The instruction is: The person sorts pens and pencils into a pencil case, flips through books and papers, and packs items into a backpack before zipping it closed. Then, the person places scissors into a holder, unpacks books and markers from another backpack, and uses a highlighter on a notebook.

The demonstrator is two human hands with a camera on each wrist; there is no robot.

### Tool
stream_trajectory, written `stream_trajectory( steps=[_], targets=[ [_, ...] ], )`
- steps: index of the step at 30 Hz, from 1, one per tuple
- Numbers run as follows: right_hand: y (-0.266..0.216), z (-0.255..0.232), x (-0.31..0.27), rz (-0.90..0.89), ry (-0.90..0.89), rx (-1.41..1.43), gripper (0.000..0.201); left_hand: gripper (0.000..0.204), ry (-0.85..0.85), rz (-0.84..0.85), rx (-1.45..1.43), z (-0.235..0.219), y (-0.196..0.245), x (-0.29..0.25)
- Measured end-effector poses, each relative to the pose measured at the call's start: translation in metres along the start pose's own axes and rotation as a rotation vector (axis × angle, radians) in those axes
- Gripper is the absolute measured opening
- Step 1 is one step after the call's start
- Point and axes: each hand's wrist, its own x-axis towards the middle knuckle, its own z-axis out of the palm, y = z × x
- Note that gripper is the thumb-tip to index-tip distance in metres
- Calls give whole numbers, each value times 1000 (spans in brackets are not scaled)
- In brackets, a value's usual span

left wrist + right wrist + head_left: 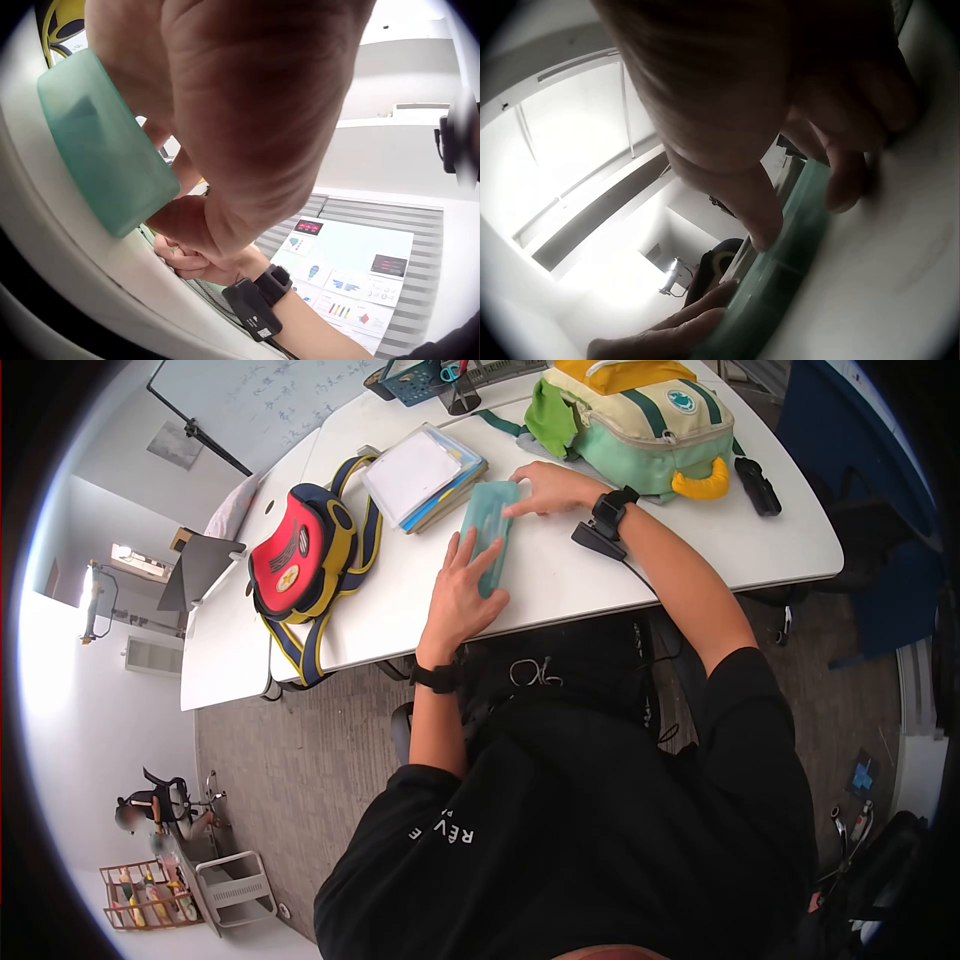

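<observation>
A translucent teal pencil case lies lengthwise on the white table, between both hands. My left hand holds its near half, fingers spread along the left side and over the top, thumb by the near right corner. At the far end, my right hand grips the right edge, with the thumb on the case and the other fingers bent. In the left wrist view, the near end of the pencil case shows through under the palm. Darkness hides part of the right fingers in the right wrist view.
A stack of papers and folders lies left of the case, beyond it a red and navy backpack. A green and cream backpack stands at back right, near a black object. A pen holder stands at the back.
</observation>
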Motion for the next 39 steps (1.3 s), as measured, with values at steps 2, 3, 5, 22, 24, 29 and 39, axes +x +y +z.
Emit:
stream_trajectory(
  steps=[2, 3, 5, 22, 24, 29, 39],
  targets=[
    [1, 1, 2, 29, -4, 24, 72, 67, -2, -4, -8, 0, 0, 0],
    [3, 3, 4, 18, 16, 44, 70, 68, -3, -9, -15, 0, -1, 0],
    [2, 4, 5, 7, 35, 62, 67, 69, -13, -10, -6, -1, 0, 0],
    [2, 7, 4, -49, 308, -201, 56, 81, -282, 63, -105, -25, 7, 13],
    [1, 7, 3, -94, 359, -310, 53, 80, -328, 120, -137, -21, 7, 27],
    [-12, -7, -7, -66, 425, -315, 45, 75, -221, 185, -72, 6, -7, 65],
    [-11, 12, -2, -173, 233, -330, 84, 49, 116, 108, 73, -32, -41, 60]
  ],
)
